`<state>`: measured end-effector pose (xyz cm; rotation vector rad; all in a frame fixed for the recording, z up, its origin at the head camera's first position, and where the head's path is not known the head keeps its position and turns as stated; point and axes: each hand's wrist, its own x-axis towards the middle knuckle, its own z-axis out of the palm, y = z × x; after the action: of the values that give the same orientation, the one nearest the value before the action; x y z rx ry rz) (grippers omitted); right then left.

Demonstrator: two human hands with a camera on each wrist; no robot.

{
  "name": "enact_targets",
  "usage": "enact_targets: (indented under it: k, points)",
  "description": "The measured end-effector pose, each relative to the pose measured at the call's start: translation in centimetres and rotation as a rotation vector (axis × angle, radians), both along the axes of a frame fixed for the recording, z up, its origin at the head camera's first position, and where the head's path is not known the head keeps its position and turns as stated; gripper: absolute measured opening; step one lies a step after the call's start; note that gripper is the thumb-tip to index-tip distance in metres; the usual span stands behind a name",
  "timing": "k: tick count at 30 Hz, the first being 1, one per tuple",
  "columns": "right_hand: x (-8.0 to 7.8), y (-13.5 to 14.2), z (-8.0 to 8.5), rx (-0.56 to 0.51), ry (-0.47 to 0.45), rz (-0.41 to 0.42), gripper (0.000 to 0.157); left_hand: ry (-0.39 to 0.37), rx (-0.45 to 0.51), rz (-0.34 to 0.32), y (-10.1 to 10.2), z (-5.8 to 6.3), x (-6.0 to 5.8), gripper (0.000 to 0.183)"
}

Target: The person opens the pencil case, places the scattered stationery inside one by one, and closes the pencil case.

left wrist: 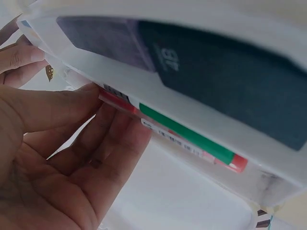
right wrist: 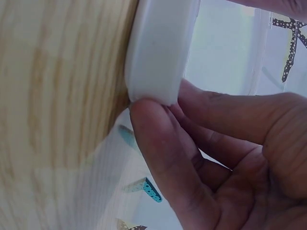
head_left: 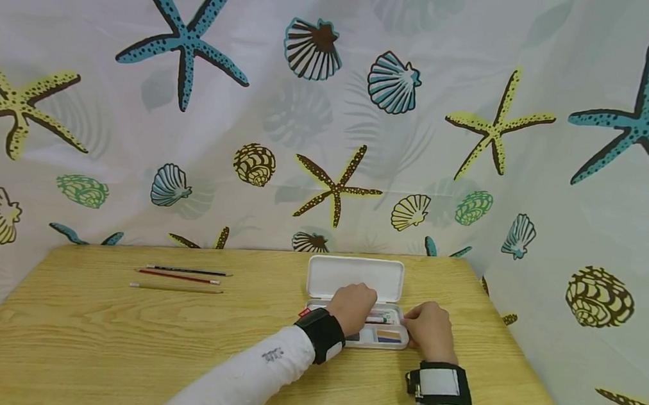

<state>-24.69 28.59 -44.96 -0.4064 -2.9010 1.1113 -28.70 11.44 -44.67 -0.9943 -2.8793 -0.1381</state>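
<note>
A white pencil case (head_left: pixel 355 279) lies on the table with its lid folded back. My left hand (head_left: pixel 352 309) reaches down into the case. In the left wrist view its thumb and fingers pinch the end of a slim red stick-shaped item (left wrist: pixel 117 103), beside a green stick with a red end (left wrist: pixel 187 134). A dark eraser marked 4B (left wrist: pixel 216 76) sits in the front compartment. My right hand (head_left: pixel 430 331) grips the right end of the case, thumb at the rim and a finger against the end wall (right wrist: pixel 160 52).
To the left on the wooden table (head_left: pixel 88 323) lie a dark pencil (head_left: pixel 188 270), a red pencil (head_left: pixel 179 276) and a natural-wood pencil (head_left: pixel 174 288). An orange-and-blue eraser (head_left: pixel 388 335) is in the case's front right compartment. A patterned curtain (head_left: pixel 240 111) stands behind the table.
</note>
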Motion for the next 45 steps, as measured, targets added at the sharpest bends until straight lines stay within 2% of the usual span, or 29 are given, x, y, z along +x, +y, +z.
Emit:
enact_targets:
  k: [19, 27, 32, 45]
  points:
    - [0.1, -0.1, 0.0, -0.011, 0.014, 0.009, 0.011, -0.024, 0.0, 0.001, -0.3, 0.7, 0.4, 0.006]
    - [0.2, -0.1, 0.0, -0.024, 0.02, 0.015, 0.012, -0.036, 0.02, -0.002, -0.9, 0.5, -0.1, 0.007]
    - [0.1, -0.1, 0.2, -0.017, 0.014, 0.012, 0.013, -0.04, 0.038, 0.008, -1.1, 0.8, -0.6, 0.01]
    - [0.2, -0.1, 0.3, -0.018, 0.005, 0.017, 0.013, -0.013, 0.126, 0.008, -3.2, 3.9, 0.4, 0.013]
